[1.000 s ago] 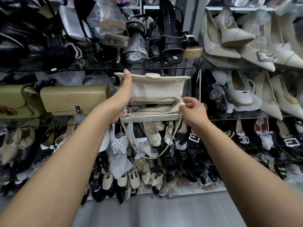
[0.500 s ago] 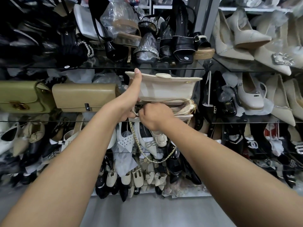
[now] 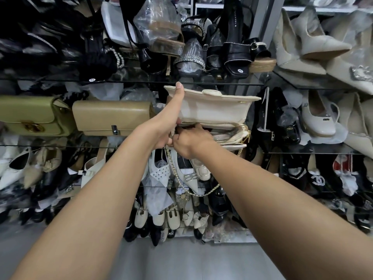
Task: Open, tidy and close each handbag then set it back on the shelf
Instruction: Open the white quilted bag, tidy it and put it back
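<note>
I hold a cream handbag [image 3: 214,110] in front of the glass shelf [image 3: 222,84], its flap lifted upright and its mouth open. My left hand [image 3: 168,122] grips the bag's left end, thumb pressed up along the flap. My right hand [image 3: 191,141] is closed at the left end of the bag's opening, fingertips on the zip edge; what they pinch is hidden. The bag's gold chain strap [image 3: 189,184] hangs down in a loop below. A tan handbag [image 3: 113,118] and an olive-green handbag [image 3: 30,116] stand on the shelf to the left.
Glass shelves are packed with shoes: black sandals [image 3: 234,51] above, cream heels [image 3: 314,43] at the upper right, cream flats [image 3: 171,217] on the lower tiers. A grey floor [image 3: 181,259] lies below the rack.
My right hand has travelled from the bag's right end along the opening to its left end, beside my left hand. The left hand has kept its grip on the bag.
</note>
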